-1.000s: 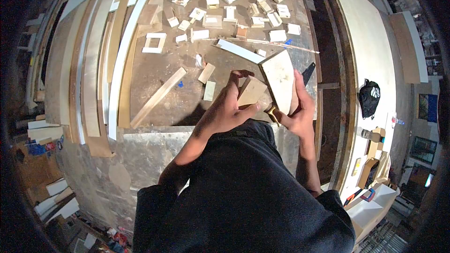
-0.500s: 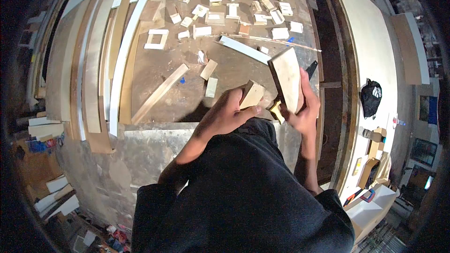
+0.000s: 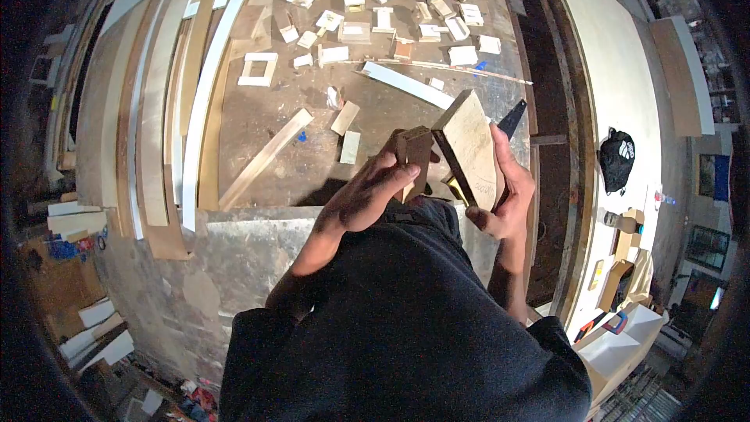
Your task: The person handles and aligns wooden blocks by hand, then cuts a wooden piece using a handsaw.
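My left hand point(image 3: 361, 194) grips a small wooden block point(image 3: 414, 158), its darker face toward me. On the right, my right hand point(image 3: 509, 187) holds a larger pale wooden block point(image 3: 471, 148) with faint writing on its face, tilted upright. A narrow gap separates the two blocks. Part of a yellow object point(image 3: 455, 186) shows below the larger block; what it is cannot be made out. Behind my right hand lies a black saw blade point(image 3: 513, 118). A white strip point(image 3: 406, 84) runs across the table beyond the blocks.
Many small wooden frames and pieces point(image 3: 383, 19) cover the far table. Long boards point(image 3: 164, 109) lie at the left, with a loose wooden strip point(image 3: 267, 158) and two small blocks nearby. To the right, a pale board point(image 3: 617, 55) carries a black cap point(image 3: 616, 162).
The small block in my left hand has turned, so a darker face shows. The larger block has shifted slightly left and rotated, and writing is visible on it.
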`<state>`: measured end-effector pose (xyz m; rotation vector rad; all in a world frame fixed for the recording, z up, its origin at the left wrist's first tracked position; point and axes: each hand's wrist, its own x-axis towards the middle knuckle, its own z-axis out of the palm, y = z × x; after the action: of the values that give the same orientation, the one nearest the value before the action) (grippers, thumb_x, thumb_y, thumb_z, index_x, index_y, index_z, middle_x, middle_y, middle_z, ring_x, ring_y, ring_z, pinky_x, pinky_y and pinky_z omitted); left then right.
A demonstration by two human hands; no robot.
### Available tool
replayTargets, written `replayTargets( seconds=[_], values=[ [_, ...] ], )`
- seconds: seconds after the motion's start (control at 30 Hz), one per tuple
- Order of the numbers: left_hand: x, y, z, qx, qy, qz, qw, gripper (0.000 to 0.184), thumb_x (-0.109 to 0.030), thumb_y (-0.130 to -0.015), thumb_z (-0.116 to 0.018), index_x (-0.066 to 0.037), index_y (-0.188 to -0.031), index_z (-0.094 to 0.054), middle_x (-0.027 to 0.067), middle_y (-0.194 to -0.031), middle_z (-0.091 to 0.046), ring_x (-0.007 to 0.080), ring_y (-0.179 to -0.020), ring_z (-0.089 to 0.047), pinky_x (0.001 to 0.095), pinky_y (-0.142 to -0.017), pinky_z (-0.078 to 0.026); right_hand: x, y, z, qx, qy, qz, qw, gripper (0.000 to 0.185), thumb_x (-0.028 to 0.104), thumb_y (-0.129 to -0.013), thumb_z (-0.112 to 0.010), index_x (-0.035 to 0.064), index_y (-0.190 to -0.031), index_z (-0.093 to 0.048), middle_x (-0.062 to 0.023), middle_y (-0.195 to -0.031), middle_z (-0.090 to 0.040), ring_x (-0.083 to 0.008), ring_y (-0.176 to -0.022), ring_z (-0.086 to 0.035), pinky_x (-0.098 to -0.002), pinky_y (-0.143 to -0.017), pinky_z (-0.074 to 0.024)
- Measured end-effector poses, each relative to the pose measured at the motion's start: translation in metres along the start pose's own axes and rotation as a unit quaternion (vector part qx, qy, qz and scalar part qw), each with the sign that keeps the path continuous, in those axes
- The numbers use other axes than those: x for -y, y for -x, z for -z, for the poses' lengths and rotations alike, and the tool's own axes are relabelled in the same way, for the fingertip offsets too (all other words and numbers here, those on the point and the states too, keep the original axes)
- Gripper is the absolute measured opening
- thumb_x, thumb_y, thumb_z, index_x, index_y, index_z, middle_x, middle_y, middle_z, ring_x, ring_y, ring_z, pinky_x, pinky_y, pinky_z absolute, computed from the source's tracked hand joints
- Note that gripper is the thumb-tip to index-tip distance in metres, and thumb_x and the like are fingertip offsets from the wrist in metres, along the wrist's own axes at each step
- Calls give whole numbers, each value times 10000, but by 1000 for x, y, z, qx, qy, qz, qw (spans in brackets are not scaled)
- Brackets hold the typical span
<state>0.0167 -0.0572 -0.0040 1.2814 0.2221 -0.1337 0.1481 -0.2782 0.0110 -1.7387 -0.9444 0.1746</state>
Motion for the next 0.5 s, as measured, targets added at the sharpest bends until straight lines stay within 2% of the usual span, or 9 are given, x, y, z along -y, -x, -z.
replayTargets(
  seconds=[0.1, 0.17, 0.23, 0.3, 0.37, 0.4, 0.43, 0.47, 0.5],
  values=[
    [-11, 6, -4, -52, -93, -45, 993, 452, -305, -1011, -590, -14, -1335, -467, 154, -1180, -584, 228, -1119, -565, 374, -966, -449, 7, -4, 2, -42, -53, -10, 998, 1066, 312, -561, -792, -83, -1473, -407, -212, -1404, -568, -257, -1273, -566, -354, -1104, -374],
    [-13, 3, 0, 0, -180, -219, 959, 555, -335, -951, -688, -14, -1343, -461, 173, -1213, -580, 282, -1138, -573, 391, -985, -442, 9, -5, 6, -90, -114, -37, 989, 1094, 412, -601, -763, -143, -1460, -374, -229, -1431, -532, -279, -1322, -518, -363, -1134, -339],
    [-21, 7, -4, -31, -172, -206, 963, 591, -363, -916, -721, -13, -1323, -476, 177, -1206, -582, 292, -1126, -579, 397, -982, -446, 29, -9, 3, -124, -155, -74, 977, 1087, 400, -597, -756, -153, -1453, -377, -236, -1435, -524, -278, -1343, -497, -367, -1145, -327],
    [-28, 12, -8, -88, -155, -180, 967, 662, -419, -846, -788, -11, -1283, -505, 186, -1193, -585, 313, -1100, -591, 409, -978, -453, 34, -2, 11, -38, -68, -59, 995, 1102, 388, -544, -785, -143, -1435, -414, -229, -1400, -564, -295, -1304, -542, -380, -1136, -345],
    [-26, 14, -5, -91, -197, -207, 954, 695, -434, -839, -790, 8, -1283, -488, 199, -1189, -587, 349, -1090, -606, 408, -944, -476, 24, 5, 13, 67, -43, 48, 996, 1087, 390, -517, -794, -136, -1408, -458, -244, -1376, -584, -304, -1286, -565, -370, -1115, -366],
    [-29, 16, -3, -78, -293, -245, 921, 703, -437, -843, -784, 15, -1284, -475, 203, -1178, -588, 369, -1088, -612, 406, -926, -485, 27, 11, 4, 64, -101, -16, 993, 1031, 345, -515, -799, -123, -1383, -498, -273, -1363, -585, -308, -1262, -595, -350, -1082, -398],
    [-32, 15, -3, -63, -384, -281, 877, 712, -440, -848, -779, 22, -1285, -461, 207, -1167, -590, 389, -1085, -617, 403, -907, -493, 23, 4, 8, 99, -60, 7, 993, 1007, 254, -508, -784, -101, -1403, -490, -275, -1360, -587, -293, -1241, -614, -329, -1062, -413],
    [-33, 20, -8, -63, -275, -208, 937, 685, -429, -863, -767, 11, -1289, -460, 223, -1150, -596, 412, -1098, -614, 413, -909, -495, 10, 3, 7, 66, -18, -1, 998, 1005, 233, -502, -766, -96, -1409, -485, -269, -1349, -596, -280, -1233, -617, -320, -1059, -412],
    [-32, 22, -10, -61, -274, -208, 937, 685, -429, -863, -767, 11, -1289, -460, 223, -1150, -596, 412, -1098, -614, 413, -909, -495, 7, -3, 2, 35, 24, -8, 999, 1004, 212, -496, -747, -91, -1415, -480, -263, -1337, -606, -266, -1226, -621, -311, -1057, -410]
  ],
)
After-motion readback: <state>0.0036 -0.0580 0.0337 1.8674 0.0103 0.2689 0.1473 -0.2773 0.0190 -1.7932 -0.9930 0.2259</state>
